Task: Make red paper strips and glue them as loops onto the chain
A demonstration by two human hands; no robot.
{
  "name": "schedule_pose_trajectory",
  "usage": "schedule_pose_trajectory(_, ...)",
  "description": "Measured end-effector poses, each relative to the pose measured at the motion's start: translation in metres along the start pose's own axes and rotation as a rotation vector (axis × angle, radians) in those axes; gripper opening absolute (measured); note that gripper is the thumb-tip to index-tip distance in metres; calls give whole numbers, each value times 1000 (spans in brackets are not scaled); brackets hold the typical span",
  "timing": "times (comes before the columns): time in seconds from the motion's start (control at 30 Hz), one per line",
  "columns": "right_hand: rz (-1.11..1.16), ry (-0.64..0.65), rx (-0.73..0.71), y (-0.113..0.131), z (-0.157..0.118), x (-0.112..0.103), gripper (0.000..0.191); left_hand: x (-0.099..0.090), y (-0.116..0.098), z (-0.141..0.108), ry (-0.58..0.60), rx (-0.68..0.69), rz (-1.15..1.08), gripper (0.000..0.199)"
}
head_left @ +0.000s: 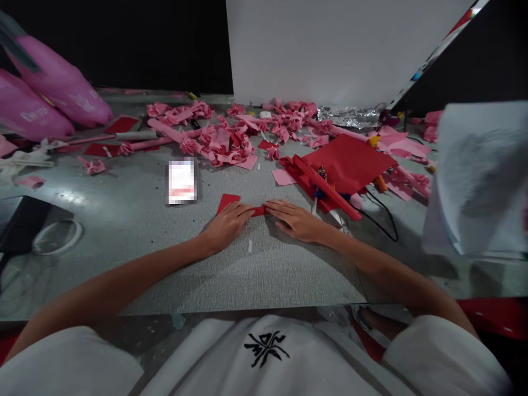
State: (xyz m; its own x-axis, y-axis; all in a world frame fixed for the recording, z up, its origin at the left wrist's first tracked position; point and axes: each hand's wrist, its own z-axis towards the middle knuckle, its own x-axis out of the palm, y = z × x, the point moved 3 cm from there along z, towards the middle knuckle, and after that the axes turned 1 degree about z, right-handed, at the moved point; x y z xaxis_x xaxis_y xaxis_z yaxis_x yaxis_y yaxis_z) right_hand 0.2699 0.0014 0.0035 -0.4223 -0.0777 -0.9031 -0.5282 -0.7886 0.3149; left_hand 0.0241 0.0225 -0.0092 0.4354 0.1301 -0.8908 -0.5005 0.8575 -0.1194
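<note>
A narrow folded or rolled strip of red paper [259, 210] lies on the table between my two hands. My left hand [231, 224] bends over its left end, fingers together and pressed down on it. At the right end, the fingertips of my right hand [296, 221] hold the strip down, with the thumb a little apart from the fingers. Behind my left hand shows a flat red paper piece [228, 202]; my fingers hide whether it joins the strip. A small white scrap [250, 246] rests on the tabletop in front of the strip.
Pink crumpled paper pieces [223, 144] spread along the back. A red sheet [348, 162] with rolled red paper and a black cord [390, 217] lies right. A blurred white packet [181, 181] sits left. A tape ring [58, 236], pink bottles [68, 88] and hanging white sheets [478, 176] flank the table.
</note>
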Motion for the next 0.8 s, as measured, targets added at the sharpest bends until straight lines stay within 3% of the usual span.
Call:
schedule_pose_trajectory(0.5,-38,-1,-14,1,-2,2,55,-4,-2,4,32,-46,-12,32)
schedule_pose_trajectory(0.6,-111,-70,32,4,-3,-7,52,-6,-3,4,38,-49,-24,31)
schedule_pose_trajectory(0.7,-267,-236,256,-2,-8,-46,41,-8,-4,5,63,-38,-27,31)
schedule_pose_trajectory(0.8,-516,-310,721,-28,-31,-106,38,-9,-4,5,54,-34,-5,29)
